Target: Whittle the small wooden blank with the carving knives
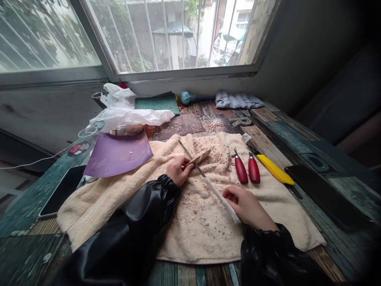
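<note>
Our left hand was closed around a small wood piece on the towel. Our right hand gripped the wrapped handle of a long file, which lay across the wood. We judged filing was in hand; a next stroke called for a firm hold.

Near end of wooden piece under left fingers — file handle end inside right hand.

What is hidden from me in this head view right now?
Head view:
wood piece: near end hidden inside left hand.
file: handle end covered by right hand.
red-handled tools: blades too small to tell.
Under plastic bag: contents covered.
</note>
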Demonstrator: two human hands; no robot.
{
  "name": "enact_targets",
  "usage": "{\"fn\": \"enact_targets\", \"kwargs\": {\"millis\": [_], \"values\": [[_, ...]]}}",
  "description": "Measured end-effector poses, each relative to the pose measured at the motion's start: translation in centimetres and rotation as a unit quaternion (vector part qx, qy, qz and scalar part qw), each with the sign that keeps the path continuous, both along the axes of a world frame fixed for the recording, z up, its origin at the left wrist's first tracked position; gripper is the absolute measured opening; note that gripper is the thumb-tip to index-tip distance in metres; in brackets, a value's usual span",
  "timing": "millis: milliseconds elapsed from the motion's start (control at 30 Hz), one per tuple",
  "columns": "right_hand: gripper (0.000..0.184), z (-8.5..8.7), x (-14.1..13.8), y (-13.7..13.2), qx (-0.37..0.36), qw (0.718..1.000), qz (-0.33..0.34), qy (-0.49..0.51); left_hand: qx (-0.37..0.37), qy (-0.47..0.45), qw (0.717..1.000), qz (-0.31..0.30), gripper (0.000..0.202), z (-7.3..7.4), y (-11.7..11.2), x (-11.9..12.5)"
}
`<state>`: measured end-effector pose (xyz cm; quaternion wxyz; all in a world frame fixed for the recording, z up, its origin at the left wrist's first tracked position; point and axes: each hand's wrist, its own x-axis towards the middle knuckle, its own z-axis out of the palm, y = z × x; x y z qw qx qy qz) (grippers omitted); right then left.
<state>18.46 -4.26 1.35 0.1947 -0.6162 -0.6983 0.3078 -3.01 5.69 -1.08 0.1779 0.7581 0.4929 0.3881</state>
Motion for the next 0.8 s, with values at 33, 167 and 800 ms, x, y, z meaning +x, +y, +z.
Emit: {"fn": "enact_targets", "kwargs": {"millis": [33, 167, 800], "values": [[0.01, -0.1, 0.1, 0.0, -0.008, 1.0, 0.006, 0.007, -0.001, 0.001, 1.0, 0.0, 0.013, 0.0, 0.0, 0.0], [0.01, -0.2, 0.2, 0.0, -0.03, 0.999, 0.018, 0.014, -0.006, 0.001, 1.0, 0.002, 0.014, -0.1, 0.0, 0.0], [0.029, -0.4, 0.6, 1.0, 0.132, 0.966, -0.202, 0.093, -0.013, -0.01, 1.0, -0.008, 0.014, -0.2, 0.0, 0.0]]}}
